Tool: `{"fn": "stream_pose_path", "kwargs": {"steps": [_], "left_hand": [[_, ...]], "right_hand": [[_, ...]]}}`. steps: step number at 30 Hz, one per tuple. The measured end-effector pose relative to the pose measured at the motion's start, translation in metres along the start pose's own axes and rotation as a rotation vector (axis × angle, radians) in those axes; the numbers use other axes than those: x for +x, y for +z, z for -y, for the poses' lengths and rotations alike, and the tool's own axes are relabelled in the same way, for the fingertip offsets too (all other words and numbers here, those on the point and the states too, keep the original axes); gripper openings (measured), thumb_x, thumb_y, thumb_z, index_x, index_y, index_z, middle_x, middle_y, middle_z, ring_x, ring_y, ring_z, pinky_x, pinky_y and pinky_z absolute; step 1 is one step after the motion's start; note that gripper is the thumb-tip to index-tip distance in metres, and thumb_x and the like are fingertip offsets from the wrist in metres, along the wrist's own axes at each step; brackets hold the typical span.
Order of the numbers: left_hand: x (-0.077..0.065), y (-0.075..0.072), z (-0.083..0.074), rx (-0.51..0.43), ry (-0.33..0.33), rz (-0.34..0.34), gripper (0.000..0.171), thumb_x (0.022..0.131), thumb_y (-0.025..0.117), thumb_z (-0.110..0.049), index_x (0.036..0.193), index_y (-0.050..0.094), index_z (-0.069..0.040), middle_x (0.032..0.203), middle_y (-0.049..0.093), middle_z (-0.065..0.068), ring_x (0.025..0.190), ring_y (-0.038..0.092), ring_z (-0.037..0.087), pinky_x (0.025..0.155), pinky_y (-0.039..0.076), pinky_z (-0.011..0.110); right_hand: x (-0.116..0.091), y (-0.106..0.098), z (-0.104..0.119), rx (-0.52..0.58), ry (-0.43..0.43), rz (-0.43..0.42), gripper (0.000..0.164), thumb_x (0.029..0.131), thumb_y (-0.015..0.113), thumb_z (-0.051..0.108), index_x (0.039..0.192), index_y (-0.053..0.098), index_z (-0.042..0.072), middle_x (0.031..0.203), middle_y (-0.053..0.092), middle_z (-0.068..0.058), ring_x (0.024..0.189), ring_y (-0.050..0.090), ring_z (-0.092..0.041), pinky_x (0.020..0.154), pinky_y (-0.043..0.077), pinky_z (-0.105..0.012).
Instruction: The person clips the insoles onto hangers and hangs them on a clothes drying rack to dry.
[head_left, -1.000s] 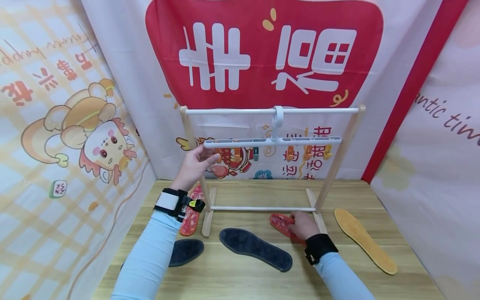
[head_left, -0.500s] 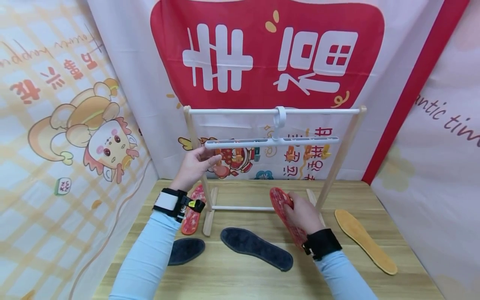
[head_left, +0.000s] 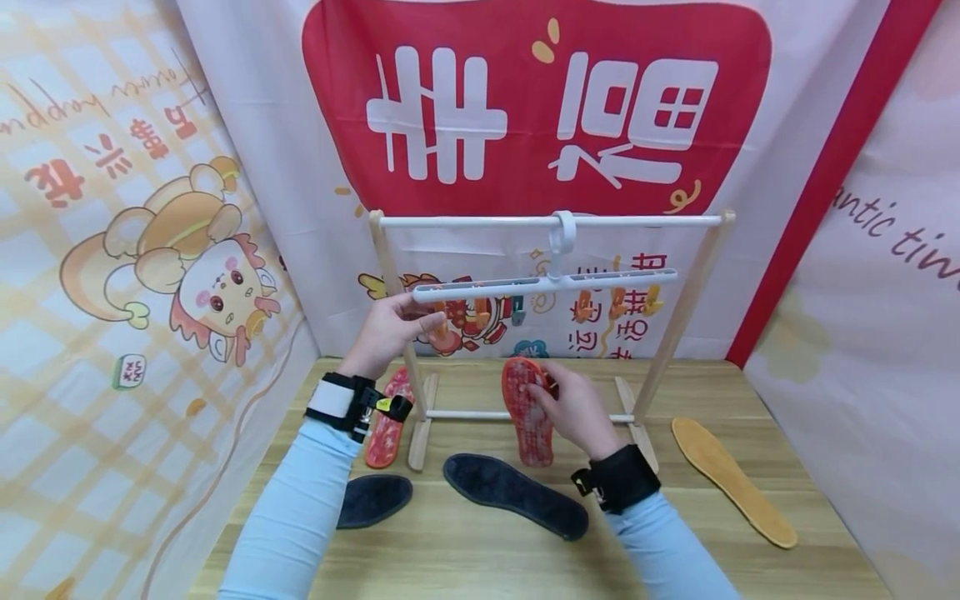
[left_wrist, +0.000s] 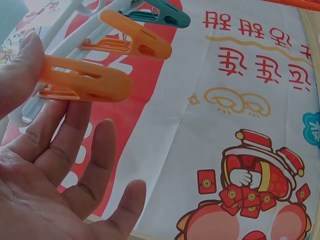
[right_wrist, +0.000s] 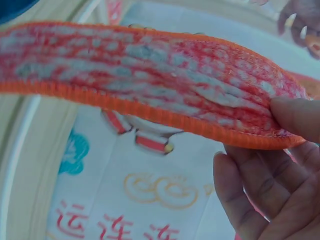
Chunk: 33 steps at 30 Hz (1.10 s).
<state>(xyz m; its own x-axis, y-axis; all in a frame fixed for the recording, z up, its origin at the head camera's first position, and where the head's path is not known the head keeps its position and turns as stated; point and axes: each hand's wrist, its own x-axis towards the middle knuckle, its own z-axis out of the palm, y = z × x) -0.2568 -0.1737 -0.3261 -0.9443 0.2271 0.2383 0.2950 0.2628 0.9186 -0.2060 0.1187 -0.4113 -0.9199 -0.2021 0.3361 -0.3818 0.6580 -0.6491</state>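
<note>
My left hand (head_left: 386, 337) pinches the outermost orange clip (left_wrist: 90, 82) at the left end of a white clip hanger (head_left: 480, 291). In the left wrist view, the thumb is on top and two fingers are below. A second orange clip (left_wrist: 150, 45) and a teal clip (left_wrist: 170, 15) sit farther along the bar. My right hand (head_left: 576, 404) holds a red patterned insole (head_left: 528, 421) near its upper end, raised upright below the hanger. Its orange stitched edge (right_wrist: 165, 120) shows close up in the right wrist view, with the thumb on its face.
The hanger hooks onto a rack with wooden posts (head_left: 678, 325) and a white top rail (head_left: 465, 222). Another red insole (head_left: 384, 429) lies by the rack's left foot. Two dark insoles (head_left: 517, 497) lie in front, one partly behind the left arm. A yellow insole (head_left: 731, 483) lies right.
My right hand has lifted the red insole off the table, moved it left and turned it upright. The left hand stays at the clip; the hanger has tilted slightly.
</note>
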Motion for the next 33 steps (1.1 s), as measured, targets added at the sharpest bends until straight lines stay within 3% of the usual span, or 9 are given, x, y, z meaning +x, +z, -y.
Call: {"fn": "stream_pose_path", "kwargs": {"steps": [5,12,14,22,30,33], "left_hand": [[-0.001,0.002,-0.004,-0.027,0.004,0.011,0.043,0.089,0.076,-0.030,0.125,0.067,-0.007,0.109,0.068,0.013,0.092,0.063,0.027,0.075,0.055,0.034],[0.000,0.008,-0.008,-0.037,0.000,-0.006,0.039,0.091,0.075,-0.025,0.124,0.067,-0.007,0.107,0.069,0.012,0.094,0.065,0.025,0.082,0.055,0.046],[-0.001,0.009,-0.009,-0.039,-0.007,-0.010,0.038,0.091,0.075,-0.025,0.123,0.068,-0.005,0.106,0.069,0.012,0.093,0.065,0.025,0.080,0.055,0.044],[-0.002,0.012,-0.011,-0.040,-0.029,-0.018,0.037,0.093,0.072,-0.027,0.119,0.069,0.000,0.107,0.064,0.013,0.096,0.060,0.026,0.079,0.052,0.039],[-0.003,0.013,-0.013,-0.050,-0.006,-0.040,0.037,0.092,0.073,-0.031,0.115,0.071,-0.002,0.103,0.063,0.011,0.092,0.058,0.026,0.072,0.051,0.033],[-0.003,0.014,-0.013,-0.052,0.010,-0.038,0.035,0.091,0.073,-0.031,0.112,0.071,-0.003,0.101,0.066,0.011,0.089,0.059,0.026,0.074,0.052,0.038]], "right_hand": [[0.007,0.005,0.018,0.090,-0.050,-0.002,0.017,0.096,0.067,0.016,0.112,0.066,0.010,0.085,0.067,0.001,0.068,0.061,-0.010,0.056,0.052,-0.028],[0.016,0.015,0.035,0.121,-0.124,-0.036,0.012,0.096,0.068,0.020,0.103,0.069,0.010,0.082,0.065,0.004,0.066,0.059,-0.008,0.056,0.051,-0.026],[0.019,0.018,0.040,0.132,-0.135,-0.039,0.012,0.095,0.069,0.019,0.104,0.070,0.010,0.084,0.066,0.003,0.068,0.060,-0.008,0.057,0.052,-0.025],[0.028,0.029,0.056,0.155,-0.141,-0.019,0.021,0.095,0.069,0.017,0.115,0.068,0.010,0.093,0.069,0.000,0.074,0.062,-0.008,0.063,0.054,-0.024],[0.032,0.033,0.061,0.162,-0.132,-0.024,0.018,0.094,0.070,0.014,0.111,0.069,0.009,0.091,0.070,0.001,0.074,0.062,-0.007,0.063,0.054,-0.023],[0.034,0.034,0.064,0.173,-0.134,-0.023,0.017,0.094,0.070,0.014,0.111,0.069,0.009,0.091,0.070,0.000,0.074,0.062,-0.008,0.064,0.054,-0.024]]}}
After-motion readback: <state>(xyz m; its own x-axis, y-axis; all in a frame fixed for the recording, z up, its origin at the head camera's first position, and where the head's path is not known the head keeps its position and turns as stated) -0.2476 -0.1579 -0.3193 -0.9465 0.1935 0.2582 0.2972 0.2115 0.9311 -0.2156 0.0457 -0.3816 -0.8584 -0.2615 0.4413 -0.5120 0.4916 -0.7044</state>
